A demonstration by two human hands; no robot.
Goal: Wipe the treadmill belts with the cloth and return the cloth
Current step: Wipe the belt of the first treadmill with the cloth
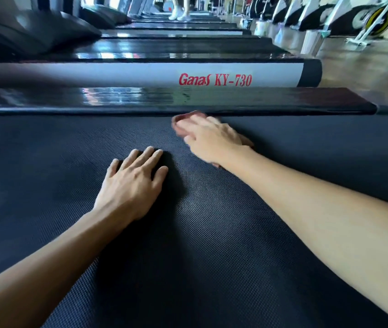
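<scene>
Red cloth (183,118), one, under right hand (211,138); left hand (131,183) on one black belt (211,233); both hands flat, released.

Floor: glossy brown floor (365,74) at right
Machines: row of exercise bikes (375,17) along its far side
Light: daylight sheen on floor

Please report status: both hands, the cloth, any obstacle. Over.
Left hand flat on belt, holding nothing. Right hand presses cloth on belt, by far rail. No obstacle seen on belt.
</scene>
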